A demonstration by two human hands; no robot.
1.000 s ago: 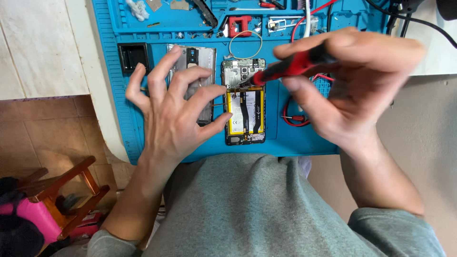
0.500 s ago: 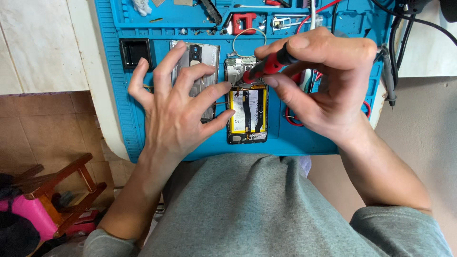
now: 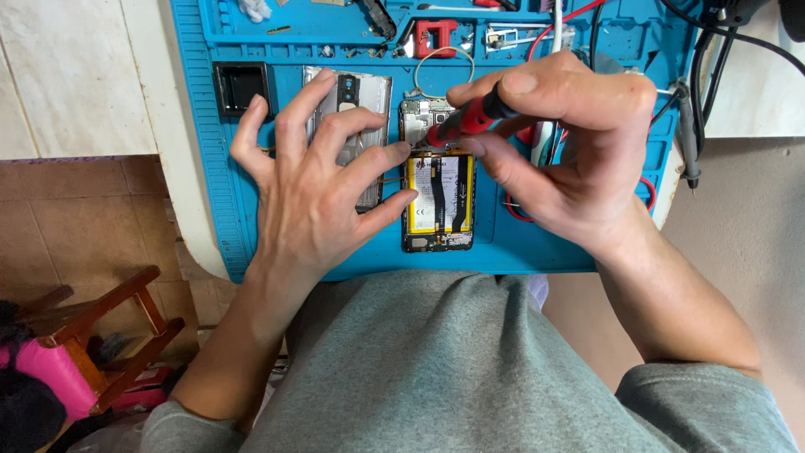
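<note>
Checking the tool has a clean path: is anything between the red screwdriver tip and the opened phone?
Nothing visible. The right hand holds the red screwdriver with its tip at the opened phone's upper part; the left hand steadies the phone's left edge.

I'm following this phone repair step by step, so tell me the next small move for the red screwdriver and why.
Probably press the red-handled screwdriver straight down and turn it. The right hand pinches it with its tip at the upper board of the opened phone with the yellow battery, while the left hand fingertips brace the phone's left edge on the blue work mat.
</note>
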